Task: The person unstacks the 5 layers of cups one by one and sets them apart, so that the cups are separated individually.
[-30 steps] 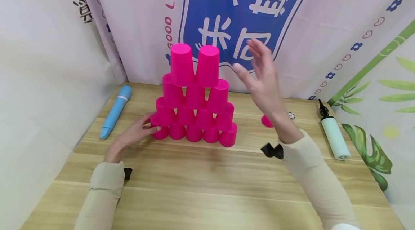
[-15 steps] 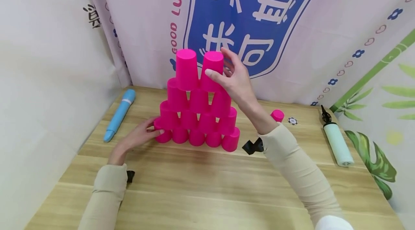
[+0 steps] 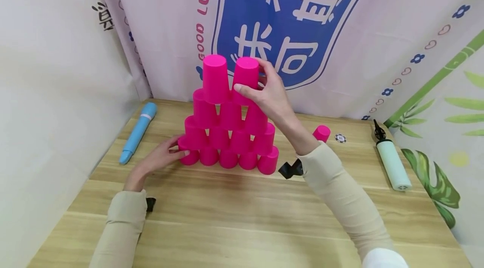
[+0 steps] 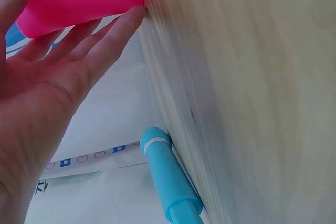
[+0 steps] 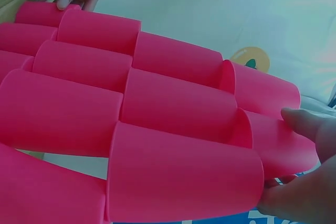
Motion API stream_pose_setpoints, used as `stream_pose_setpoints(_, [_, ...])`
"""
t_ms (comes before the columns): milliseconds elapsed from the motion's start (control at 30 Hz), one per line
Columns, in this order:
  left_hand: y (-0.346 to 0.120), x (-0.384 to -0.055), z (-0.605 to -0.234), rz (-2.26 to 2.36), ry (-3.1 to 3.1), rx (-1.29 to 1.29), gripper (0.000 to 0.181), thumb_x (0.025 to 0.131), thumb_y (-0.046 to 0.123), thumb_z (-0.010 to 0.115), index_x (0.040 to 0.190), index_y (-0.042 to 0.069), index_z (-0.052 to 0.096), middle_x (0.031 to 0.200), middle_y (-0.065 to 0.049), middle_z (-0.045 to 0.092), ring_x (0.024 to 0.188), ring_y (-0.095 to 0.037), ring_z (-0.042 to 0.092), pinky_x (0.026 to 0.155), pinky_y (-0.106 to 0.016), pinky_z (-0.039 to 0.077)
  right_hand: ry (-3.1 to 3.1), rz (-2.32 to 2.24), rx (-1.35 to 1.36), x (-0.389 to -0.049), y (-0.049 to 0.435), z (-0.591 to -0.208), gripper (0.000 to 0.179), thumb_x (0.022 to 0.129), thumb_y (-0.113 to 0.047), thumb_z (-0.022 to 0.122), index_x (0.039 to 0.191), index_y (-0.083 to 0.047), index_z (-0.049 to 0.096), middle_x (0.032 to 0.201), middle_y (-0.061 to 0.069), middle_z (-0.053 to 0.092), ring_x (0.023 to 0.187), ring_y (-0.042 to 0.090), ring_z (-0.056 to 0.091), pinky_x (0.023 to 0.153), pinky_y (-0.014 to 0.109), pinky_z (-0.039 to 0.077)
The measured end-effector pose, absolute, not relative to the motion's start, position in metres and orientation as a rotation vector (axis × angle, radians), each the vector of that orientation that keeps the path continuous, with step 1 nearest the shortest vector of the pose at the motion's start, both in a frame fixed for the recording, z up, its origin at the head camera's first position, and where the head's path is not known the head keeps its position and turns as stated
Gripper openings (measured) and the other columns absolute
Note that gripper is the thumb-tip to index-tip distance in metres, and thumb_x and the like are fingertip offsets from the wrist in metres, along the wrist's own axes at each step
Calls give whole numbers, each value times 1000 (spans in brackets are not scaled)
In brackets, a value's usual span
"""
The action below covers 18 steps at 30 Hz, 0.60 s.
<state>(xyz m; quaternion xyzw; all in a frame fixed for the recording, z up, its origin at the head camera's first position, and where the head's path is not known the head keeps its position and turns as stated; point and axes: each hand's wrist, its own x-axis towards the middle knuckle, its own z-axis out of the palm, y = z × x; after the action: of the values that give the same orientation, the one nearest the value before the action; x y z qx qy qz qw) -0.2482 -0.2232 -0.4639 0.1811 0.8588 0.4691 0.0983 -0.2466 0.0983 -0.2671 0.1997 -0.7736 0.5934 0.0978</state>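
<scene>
"Cups [image 3: 230,116], bright pink and mouth-down, stand piled on the table [image 3: 227,226]: five along the bottom, then four, then three, two at the top!"

"And the right hand [image 3: 271,93]?"

"Right up there! It's wrapped round the top right cup [image 3: 245,74], thumb on the near face, fingers round the right and far side. A narrow grip, cup held."

"Is that cup's weight on the third row?"

"Its lower edge is down at that row, but who bears the weight, I can't tell."

"Left hand [image 3: 161,156]?"

"Low, at the left end, holding the bottom left cup [image 3: 192,158] between thumb and fingers."

"What's around them?"

"A blue tube [image 3: 138,132] lies to the far left. Over on the right, well apart, there's a single cup [image 3: 322,132], partly hidden by the right sleeve [image 3: 340,192], a round token [image 3: 340,138] just beside it, and a pale green pump [image 3: 394,165] farther right."
</scene>
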Motion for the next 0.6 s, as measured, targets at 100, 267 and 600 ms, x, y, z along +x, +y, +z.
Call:
stream_pose_setpoints(100, [-222, -249, -464, 1391, 2539, 537, 66, 95, 25, 62, 149, 4, 30, 148, -20, 37, 131, -43, 39, 103, -57, 39, -2286, 1741, 596, -249, 98, -269, 76, 78, -25, 79, 141, -16, 39, 127, 0, 52, 110, 14, 56, 86, 32, 55])
stream_pose_setpoints(267, [-222, -248, -464, 1379, 2544, 536, 67, 95, 27, 62, 149, 4, 30, 147, -21, 37, 130, -45, 40, 103, -57, 40, -2255, 1758, 594, -251, 98, -273, 73, 78, -24, 80, 139, -15, 42, 126, 0, 54, 109, 14, 57, 86, 32, 55])
stream_pose_setpoints(600, [-223, -252, -465, 1363, 2550, 521, 69, 95, 30, 61, 150, 3, 29, 148, -22, 36, 130, -45, 40, 103, -57, 40, -2071, 1787, 547, -230, 107, -257, 66, 80, -8, 74, 138, -1, 43, 127, 14, 55, 114, 23, 56, 93, 35, 52])
